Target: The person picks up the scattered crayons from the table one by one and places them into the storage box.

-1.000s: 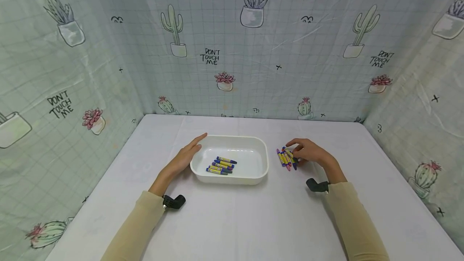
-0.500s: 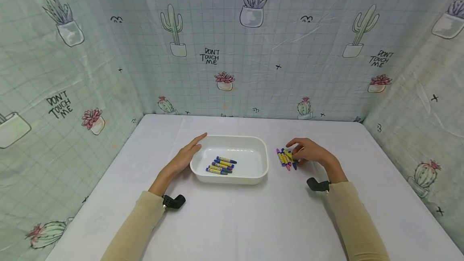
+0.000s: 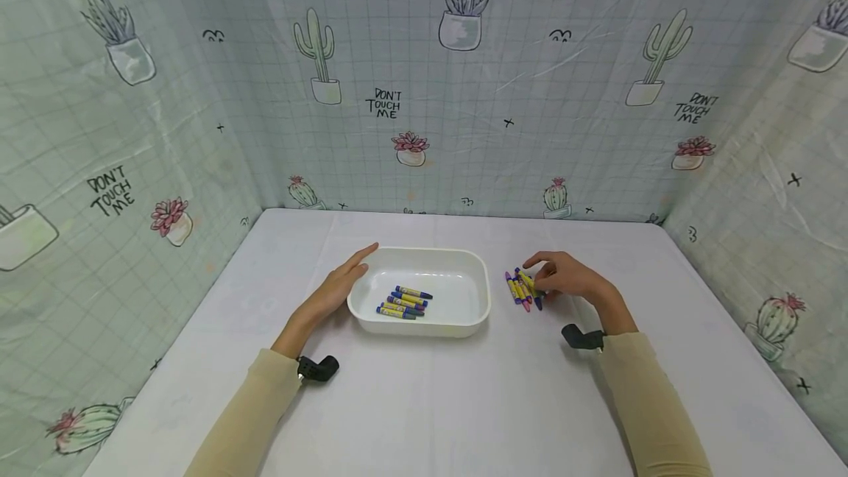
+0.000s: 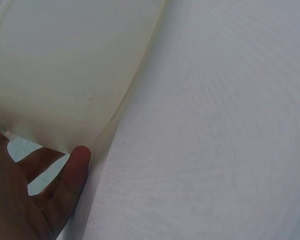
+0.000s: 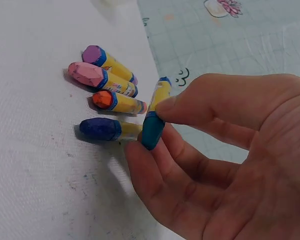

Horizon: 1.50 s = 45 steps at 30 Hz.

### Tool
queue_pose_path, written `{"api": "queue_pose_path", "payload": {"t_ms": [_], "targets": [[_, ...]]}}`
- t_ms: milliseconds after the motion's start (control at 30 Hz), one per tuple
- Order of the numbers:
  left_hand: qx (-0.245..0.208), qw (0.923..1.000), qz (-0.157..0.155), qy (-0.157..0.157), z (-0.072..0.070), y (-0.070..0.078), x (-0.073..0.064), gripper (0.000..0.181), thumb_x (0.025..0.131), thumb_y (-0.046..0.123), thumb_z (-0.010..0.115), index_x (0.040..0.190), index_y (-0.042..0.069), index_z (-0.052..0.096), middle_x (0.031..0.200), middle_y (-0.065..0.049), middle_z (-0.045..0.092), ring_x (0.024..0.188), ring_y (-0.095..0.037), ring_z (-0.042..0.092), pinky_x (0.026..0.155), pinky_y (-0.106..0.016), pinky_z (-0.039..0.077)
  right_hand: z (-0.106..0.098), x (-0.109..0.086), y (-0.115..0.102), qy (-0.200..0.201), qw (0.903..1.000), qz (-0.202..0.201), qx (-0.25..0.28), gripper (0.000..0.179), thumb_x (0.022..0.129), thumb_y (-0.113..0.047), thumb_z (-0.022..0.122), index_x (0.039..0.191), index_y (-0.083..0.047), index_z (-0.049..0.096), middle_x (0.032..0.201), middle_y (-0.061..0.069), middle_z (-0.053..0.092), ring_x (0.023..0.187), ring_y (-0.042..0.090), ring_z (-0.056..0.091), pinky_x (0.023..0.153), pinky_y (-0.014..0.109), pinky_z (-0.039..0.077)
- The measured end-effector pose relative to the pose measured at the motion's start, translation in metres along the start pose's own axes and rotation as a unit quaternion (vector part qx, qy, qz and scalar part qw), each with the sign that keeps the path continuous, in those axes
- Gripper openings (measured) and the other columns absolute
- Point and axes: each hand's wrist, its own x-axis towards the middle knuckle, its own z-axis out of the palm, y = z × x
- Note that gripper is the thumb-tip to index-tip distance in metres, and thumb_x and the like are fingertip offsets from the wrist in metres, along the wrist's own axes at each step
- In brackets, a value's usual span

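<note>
My left hand rests against the left end of a white plastic tray, fingers stretched along its rim. In the left wrist view, a thumb touches the tray wall. Several wax crayons with yellow wrappers lie inside the tray. To the right, my right hand pinches a teal crayon between thumb and finger, tilted above the others. Purple, pink, orange-red and dark blue crayons lie side by side beneath it on the white tabletop.
A white cloth covers the table. Behind it and along both sides hangs a cactus-print curtain. Each wrist wears a black camera mount, the left mount near the tray's front left and the right mount right of the crayons.
Very little differs. The right hand stays over the loose crayons with a barely visible shift, and the crayon at its fingertips tilts slightly. The left hand and the tray have not moved.
</note>
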Motion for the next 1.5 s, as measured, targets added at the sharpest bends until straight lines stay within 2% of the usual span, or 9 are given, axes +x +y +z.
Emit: {"api": "queue_pose_path", "payload": {"t_ms": [200, 400, 567, 867, 1067, 1233, 1500], "targets": [[-0.002, 1.0000, -0.002, 0.006, 0.000, 0.000, 0.001, 0.049, 0.113, 0.041, 0.033, 0.161, 0.045, 0.029, 0.173, 0.001, 0.026, 0.161, -0.032, 0.022, 0.128, -0.064, 0.015, -0.001, 0.003, -0.002, 0.015, 0.9999, 0.004, 0.006, 0.043, 0.095, -0.010, 0.064, 0.137, 0.000, 0.060, 0.114, 0.019, 0.065, 0.099, 0.026, 0.065, 0.082, 0.037, 0.064], [0.001, 1.0000, -0.002, 0.004, 0.000, 0.000, 0.002, 0.049, 0.113, 0.039, 0.033, 0.162, 0.044, 0.029, 0.172, 0.000, 0.026, 0.160, -0.033, 0.023, 0.128, -0.064, 0.016, 0.000, 0.006, -0.003, 0.023, 0.9997, 0.012, 0.006, 0.042, 0.096, -0.012, 0.064, 0.136, -0.001, 0.060, 0.121, 0.020, 0.064, 0.104, 0.028, 0.065, 0.083, 0.037, 0.064], [0.005, 1.0000, -0.001, 0.002, -0.001, 0.001, 0.002, 0.050, 0.112, 0.044, 0.033, 0.162, 0.043, 0.027, 0.172, -0.001, 0.026, 0.160, -0.033, 0.023, 0.128, -0.064, 0.016, 0.000, 0.004, -0.005, 0.021, 0.9994, -0.001, 0.026, 0.044, 0.097, -0.012, 0.066, 0.140, -0.004, 0.057, 0.117, 0.019, 0.066, 0.102, 0.026, 0.066, 0.085, 0.039, 0.064], [0.000, 1.0000, -0.002, -0.003, 0.000, 0.002, 0.002, 0.052, 0.114, 0.037, 0.032, 0.165, 0.035, 0.025, 0.174, -0.005, 0.022, 0.160, -0.037, 0.020, 0.127, -0.066, 0.014, -0.002, 0.000, -0.008, 0.007, 0.9986, -0.023, 0.047, 0.058, 0.098, -0.010, 0.067, 0.152, -0.008, 0.046, 0.112, 0.020, 0.067, 0.099, 0.025, 0.068, 0.088, 0.043, 0.063], [-0.001, 1.0000, 0.002, -0.003, 0.001, 0.002, 0.003, 0.050, 0.113, 0.038, 0.032, 0.163, 0.039, 0.027, 0.173, -0.002, 0.025, 0.161, -0.034, 0.021, 0.128, -0.064, 0.015, -0.003, -0.001, -0.012, -0.004, 0.9982, -0.034, 0.049, 0.057, 0.098, -0.009, 0.065, 0.151, -0.007, 0.046, 0.112, 0.021, 0.065, 0.098, 0.026, 0.067, 0.086, 0.043, 0.063], [0.003, 1.0000, 0.004, -0.003, 0.001, 0.001, 0.003, 0.051, 0.113, 0.038, 0.032, 0.164, 0.038, 0.026, 0.173, -0.004, 0.025, 0.160, -0.035, 0.022, 0.128, -0.064, 0.015, -0.005, 0.000, -0.024, -0.007, 0.9984, -0.050, 0.025, 0.054, 0.099, -0.009, 0.065, 0.150, -0.005, 0.047, 0.115, 0.024, 0.065, 0.099, 0.029, 0.068, 0.086, 0.041, 0.063], [-0.004, 1.0000, 0.001, -0.001, 0.001, 0.000, 0.002, 0.051, 0.113, 0.039, 0.033, 0.164, 0.037, 0.027, 0.173, -0.003, 0.023, 0.161, -0.035, 0.020, 0.128, -0.064, 0.014, -0.013, 0.001, -0.057, -0.018, 0.9958, -0.088, -0.013, 0.050, 0.098, -0.005, 0.063, 0.147, -0.004, 0.050, 0.123, 0.032, 0.064, 0.104, 0.039, 0.068, 0.087, 0.044, 0.063]]}}
